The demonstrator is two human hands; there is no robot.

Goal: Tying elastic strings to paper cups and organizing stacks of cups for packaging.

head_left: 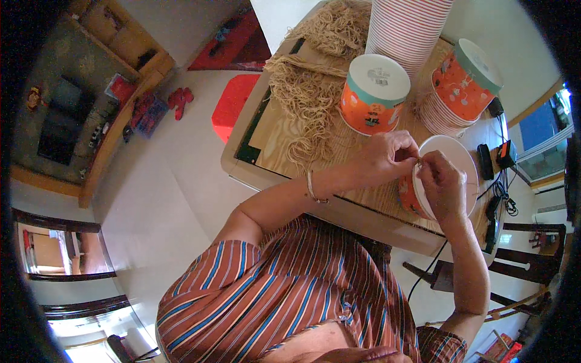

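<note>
A white-lined paper bucket (458, 150) with an orange printed outside stands mouth up at the table's near right. Over its left rim my left hand (392, 156) and my right hand (445, 184) meet, thumbs and fingers pinched together. A small tan bit of cord (419, 162) shows between the fingertips; most of it is hidden. Just beyond my left hand, an orange and green bucket (370, 109) sits upside down. Loose tan cords (302, 109) lie heaped to the left of it, with a second heap of cords (339, 30) farther back.
A tall stack of nested buckets (404, 36) rises at the back, and a shorter upside-down stack (460, 85) stands at the right. Black cables and adapters (501, 187) lie along the right edge. A red stool (233, 106) is beside the wooden table (272, 148); a dark chair (526, 263) stands right.
</note>
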